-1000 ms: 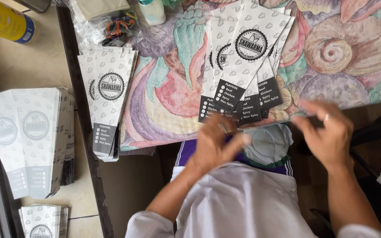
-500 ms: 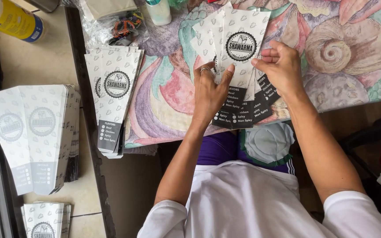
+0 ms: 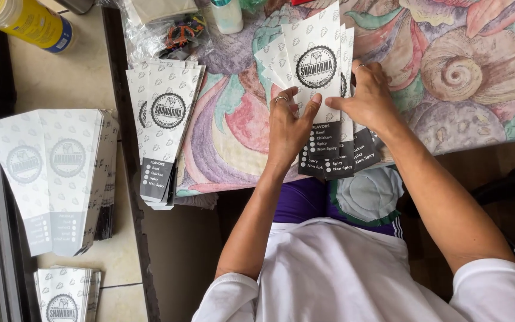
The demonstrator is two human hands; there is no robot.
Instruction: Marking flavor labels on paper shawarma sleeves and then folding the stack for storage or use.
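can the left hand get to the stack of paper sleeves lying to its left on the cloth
Probably yes. The left hand rests on the fanned sleeves, and only bare patterned cloth lies between it and the stack; nothing stands in the way.

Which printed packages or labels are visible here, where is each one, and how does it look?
Fanned sleeves: both hands, tapered white, round black emblem.
Sleeve stack: cloth's left edge, same print.
Flat stack: left counter, tapered, greyer.
Small stack: bottom left.
Yellow bottle: top left, lying, blue band.
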